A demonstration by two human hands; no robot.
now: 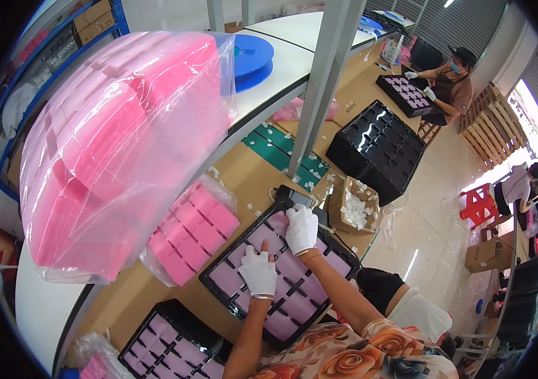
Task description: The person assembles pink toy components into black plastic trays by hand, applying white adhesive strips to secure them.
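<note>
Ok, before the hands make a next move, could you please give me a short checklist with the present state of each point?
1. Hands gloved: ok; left hand and right hand wear white gloves, though the left shows a bare finger.
2. Both hands at the black compartment tray: ok.
3. Lilac foam inserts fully seated: cannot tell; the hands and right forearm hide some.
4. Worktable free of scraps: not ok; white scraps lie about.
5. Pink foam blocks near: ok; beside the tray, probably reachable.
6. Scrap carton open: ok.
</note>
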